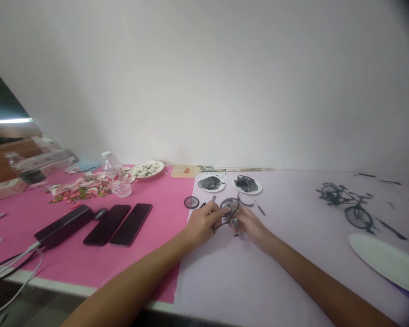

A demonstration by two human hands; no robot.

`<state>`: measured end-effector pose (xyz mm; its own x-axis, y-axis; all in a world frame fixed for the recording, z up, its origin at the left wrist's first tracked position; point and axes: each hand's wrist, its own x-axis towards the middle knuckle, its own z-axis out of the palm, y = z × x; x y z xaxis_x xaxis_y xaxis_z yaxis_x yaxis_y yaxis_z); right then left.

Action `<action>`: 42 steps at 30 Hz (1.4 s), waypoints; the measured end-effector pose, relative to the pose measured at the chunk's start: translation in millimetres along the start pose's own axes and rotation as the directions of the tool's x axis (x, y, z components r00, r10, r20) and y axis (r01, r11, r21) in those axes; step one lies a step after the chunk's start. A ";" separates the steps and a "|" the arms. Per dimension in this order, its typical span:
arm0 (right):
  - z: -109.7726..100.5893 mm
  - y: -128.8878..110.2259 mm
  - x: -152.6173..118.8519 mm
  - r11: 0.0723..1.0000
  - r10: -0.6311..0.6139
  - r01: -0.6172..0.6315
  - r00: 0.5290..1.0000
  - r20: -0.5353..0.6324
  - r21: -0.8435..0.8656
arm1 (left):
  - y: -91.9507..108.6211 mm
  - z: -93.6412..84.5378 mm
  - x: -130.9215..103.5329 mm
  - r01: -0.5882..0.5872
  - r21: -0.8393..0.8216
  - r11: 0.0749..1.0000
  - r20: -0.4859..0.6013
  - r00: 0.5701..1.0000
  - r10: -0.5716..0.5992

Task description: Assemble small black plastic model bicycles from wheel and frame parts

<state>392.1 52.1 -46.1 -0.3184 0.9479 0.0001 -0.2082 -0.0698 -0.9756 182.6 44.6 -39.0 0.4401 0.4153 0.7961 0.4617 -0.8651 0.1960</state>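
Between my two hands is a partly built black model bicycle (230,205), its spoked wheel facing up. My left hand (202,223) is closed on one side of it, fingers reaching over the frame. On the other side, my right hand (252,225) grips it near the wheel; some of those fingers are hidden behind the parts. A loose black wheel (191,202) lies just left of my hands. Beyond them stand a plate of black wheels (211,183) and a plate of dark thin parts (247,184). Close to my right hand lies a small dark screwdriver-like tool (260,208).
A whole model bicycle (347,204) stands at right, near a white oval plate (388,261). On the pink left side are two phones (131,225), a black power strip (64,225), a plastic bottle (112,165), scattered petal-like pieces (82,187) and another plate (147,169). A wall closes the back.
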 end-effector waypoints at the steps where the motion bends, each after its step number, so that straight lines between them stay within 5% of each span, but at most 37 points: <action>1: -0.9 0.9 0.4 1.000 0.000 0.000 1.000 -0.009 0.000 | 0.4 -0.2 0.3 0.003 0.004 1.000 0.002 1.000 -0.003; 31: -3.8 7.9 4.1 0.999 0.021 -0.020 0.999 -0.042 0.026 | 4.2 -2.6 1.8 0.055 -0.017 0.998 0.044 0.998 -0.054; 42: 10.1 -10.7 -7.0 0.998 0.056 -0.057 0.998 -0.025 -0.035 | 1.1 -0.6 0.4 0.072 -0.082 0.994 0.021 0.997 -0.071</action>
<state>387.2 43.0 -33.5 -0.3067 0.9499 -0.0599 -0.1576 -0.1128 -0.9810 182.9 43.6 -38.2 0.4225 0.4812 0.7681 0.4279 -0.8529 0.2990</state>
